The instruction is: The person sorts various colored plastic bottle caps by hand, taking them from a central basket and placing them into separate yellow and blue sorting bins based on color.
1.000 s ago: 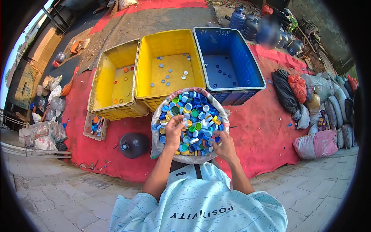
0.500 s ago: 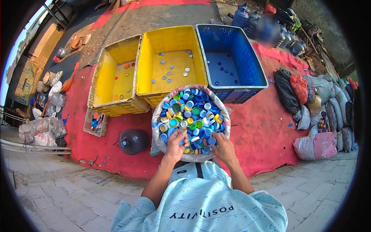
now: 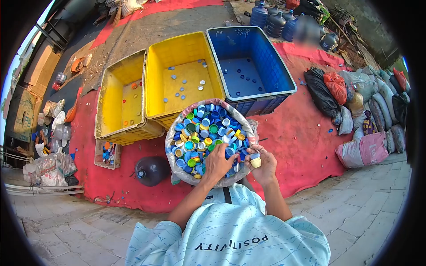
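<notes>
Moved: my right hand (image 3: 264, 166) to near-right rim of sack (image 3: 170, 148), pale-yellow cap (image 3: 256, 163) pinched in fingertips; my left hand (image 3: 216, 163) rightward over caps (image 3: 203, 133) inside sack, thumb and fingers curved around blue cap (image 3: 229, 152), grip can't tell. Best keep pinch firm, clear of rim. Pale-yellow cap not visible in fingers earlier.

Heaped caps (image 3: 195, 128) crowd your left fingers (image 3: 218, 152), with the sack rim (image 3: 241, 118) beyond; right of your right fingers (image 3: 265, 155), air is open over red sheeting (image 3: 295, 146).
</notes>
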{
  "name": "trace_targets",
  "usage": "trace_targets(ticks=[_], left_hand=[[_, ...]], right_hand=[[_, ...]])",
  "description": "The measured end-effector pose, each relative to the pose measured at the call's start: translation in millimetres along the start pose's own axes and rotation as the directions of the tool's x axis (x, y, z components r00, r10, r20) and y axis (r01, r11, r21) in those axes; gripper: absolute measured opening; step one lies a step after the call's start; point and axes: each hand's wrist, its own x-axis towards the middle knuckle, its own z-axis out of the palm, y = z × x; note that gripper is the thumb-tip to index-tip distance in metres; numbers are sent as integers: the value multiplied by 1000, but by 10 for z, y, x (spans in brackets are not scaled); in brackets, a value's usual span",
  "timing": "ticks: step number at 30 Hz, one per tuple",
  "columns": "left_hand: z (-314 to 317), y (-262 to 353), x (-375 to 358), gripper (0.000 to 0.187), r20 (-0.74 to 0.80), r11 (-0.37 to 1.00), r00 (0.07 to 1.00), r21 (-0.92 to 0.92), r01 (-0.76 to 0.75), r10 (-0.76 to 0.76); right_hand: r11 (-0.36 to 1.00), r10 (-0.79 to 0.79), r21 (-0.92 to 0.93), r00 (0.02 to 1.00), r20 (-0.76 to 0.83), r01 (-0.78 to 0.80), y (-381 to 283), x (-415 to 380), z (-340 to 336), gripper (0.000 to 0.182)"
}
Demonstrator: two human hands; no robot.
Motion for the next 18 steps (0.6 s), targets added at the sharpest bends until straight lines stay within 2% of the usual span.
trace_targets(ticks=[6, 9, 13, 14, 15, 16, 17, 18], left_hand=[[129, -49, 44, 43, 101, 999, 994, 35, 28, -31], [99, -68, 46, 39, 29, 999, 1000, -40, 7, -5], [-46, -118, 33, 34, 47, 939, 989, -310, 146, -138], [-93, -142, 20, 31, 157, 774, 946, -545, 323, -284], [-154, -155, 8, 28, 297, 520, 875, -713, 470, -383], [-214, -185, -5, 25, 452, 208, 786, -796, 569, -422], [-281, -245, -28, 19, 520, -40, 769, -837, 546, -371], [-333, -268, -50, 19, 524, -122, 764, -845, 520, -375]], right_hand=[[999, 38, -8, 994, -106, -39, 43, -13, -18, 31], [996, 48, -71, 992, -117, -56, 53, 7, -63, 25], [966, 14, -253, 993, -113, -43, 52, 95, -27, 16], [954, 7, -297, 994, -111, -40, 60, 118, -10, 16], [939, 1, -342, 994, -108, -38, 68, 142, 11, 15], [922, -6, -386, 995, -104, -35, 76, 167, 33, 14], [939, 21, -340, 997, -70, -43, 79, 188, 57, 16], [954, 46, -295, 998, -34, -54, 77, 207, 87, 18]])
